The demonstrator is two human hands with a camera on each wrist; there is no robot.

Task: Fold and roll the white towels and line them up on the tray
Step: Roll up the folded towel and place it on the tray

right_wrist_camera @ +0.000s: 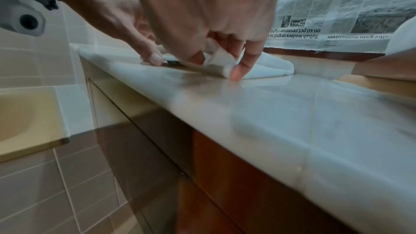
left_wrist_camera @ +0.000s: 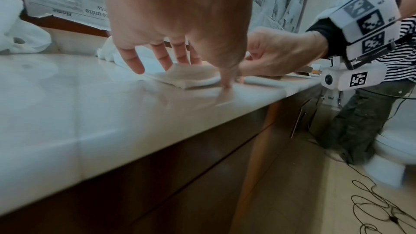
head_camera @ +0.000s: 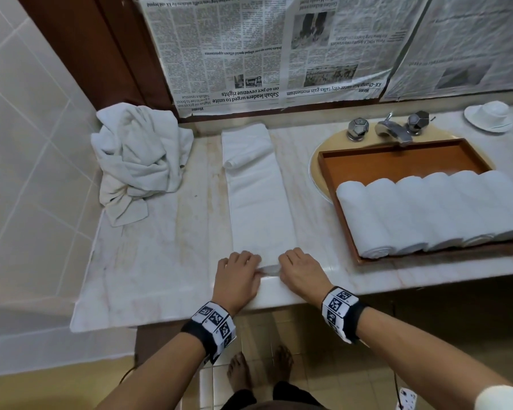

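Starting the roll: I have both hands at the near end of the folded towel [head_camera: 259, 202], which lies as a long narrow strip on the marble counter [head_camera: 166, 261], running away from me. My left hand [head_camera: 239, 272] has its fingers bent over the near edge, thumb tip on the counter. My right hand [head_camera: 301, 269] pinches the turned-up hem between thumb and fingers, as the right wrist view shows. I judge the next move calls for even pressure from both hands, rolling away from me, so the core stays tight and square.

Beyond my hands, the strip is flat and smooth; its far end is bunched over itself. To the right, the wooden tray [head_camera: 403, 161] holds six rolled towels [head_camera: 427, 211] side by side. At far left sits a crumpled towel pile [head_camera: 137, 155].
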